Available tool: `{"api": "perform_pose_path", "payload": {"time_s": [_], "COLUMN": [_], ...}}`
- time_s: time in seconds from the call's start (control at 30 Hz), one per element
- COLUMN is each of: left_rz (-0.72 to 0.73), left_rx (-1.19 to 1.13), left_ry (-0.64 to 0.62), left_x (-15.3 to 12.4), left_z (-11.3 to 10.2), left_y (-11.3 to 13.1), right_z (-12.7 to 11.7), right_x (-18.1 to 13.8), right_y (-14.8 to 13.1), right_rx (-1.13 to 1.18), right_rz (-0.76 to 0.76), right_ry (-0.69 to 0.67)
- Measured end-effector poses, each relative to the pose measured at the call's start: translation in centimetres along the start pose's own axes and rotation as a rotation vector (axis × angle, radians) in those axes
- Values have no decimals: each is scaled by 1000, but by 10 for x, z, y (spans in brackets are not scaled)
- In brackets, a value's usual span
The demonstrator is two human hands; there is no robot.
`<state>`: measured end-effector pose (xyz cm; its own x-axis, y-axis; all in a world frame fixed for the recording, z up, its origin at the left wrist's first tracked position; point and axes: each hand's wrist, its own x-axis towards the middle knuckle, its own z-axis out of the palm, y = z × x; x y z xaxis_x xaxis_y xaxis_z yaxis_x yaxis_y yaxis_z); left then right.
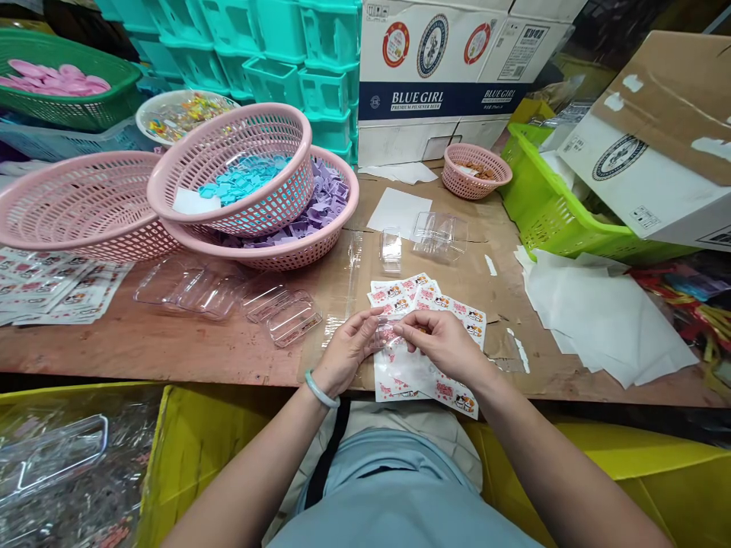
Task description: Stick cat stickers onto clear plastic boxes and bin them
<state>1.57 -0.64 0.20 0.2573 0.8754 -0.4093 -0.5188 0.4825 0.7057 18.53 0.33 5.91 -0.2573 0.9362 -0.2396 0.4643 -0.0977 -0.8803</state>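
Note:
My left hand [348, 352] and my right hand [442, 344] meet at the table's near edge, both pinched on a small clear plastic case [387, 332]. Under them lies a fan of printed cat cards [426, 301]; one larger printed sheet [411, 377] hangs over the edge. A light green bangle [320, 391] circles my left wrist. Just beyond the cards stand a small clear box [391, 250] and an open clear case [441, 236].
Pink baskets hold turquoise pieces [245, 179] and purple pieces [320, 209]; an empty pink basket [80, 202] sits left. Clear trays [228, 293], white paper [599, 312], a green crate [548, 205], a Blue Girl carton [445, 76] and yellow bins [188, 449] surround me.

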Motion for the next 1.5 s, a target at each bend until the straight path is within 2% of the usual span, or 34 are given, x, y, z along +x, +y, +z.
{"api": "perform_pose_path", "payload": {"time_s": [0.47, 0.63, 0.77, 0.87, 0.97, 1.1, 1.17, 1.27, 1.3, 1.37, 1.5], "left_rz": [17, 49, 72, 82, 104, 127, 135, 149, 160, 195, 217], "left_rx": [76, 146, 161, 152, 163, 189, 161, 116, 112, 104, 56], "left_ry": [-22, 12, 37, 36, 31, 33, 39, 35, 33, 41, 116], "left_x": [-2, -1, 2, 3, 2, 0, 0, 1, 0, -4, -21], "left_z": [-2, 0, -2, -3, -1, 0, -1, -1, 0, 3, 10], "left_y": [-2, -6, -12, -13, -14, -16, -19, -24, -25, -27, -25], "right_z": [3, 11, 19, 22, 21, 17, 15, 17, 20, 29, 43], "right_x": [-1, -7, -11, -14, -18, -20, -19, -18, -17, -17, -15], "right_y": [-5, -4, 8, 19, 27, 38, 46, 52, 52, 47, 33], "right_rx": [-162, -344, -360, -376, -373, -318, -328, -213, -142, -21, 211], "right_rz": [-39, -107, -226, -287, -261, -271, -258, -140, -93, -25, 9], "right_ry": [57, 169, 264, 383, 478, 507, 614, 760, 749, 644, 416]}}
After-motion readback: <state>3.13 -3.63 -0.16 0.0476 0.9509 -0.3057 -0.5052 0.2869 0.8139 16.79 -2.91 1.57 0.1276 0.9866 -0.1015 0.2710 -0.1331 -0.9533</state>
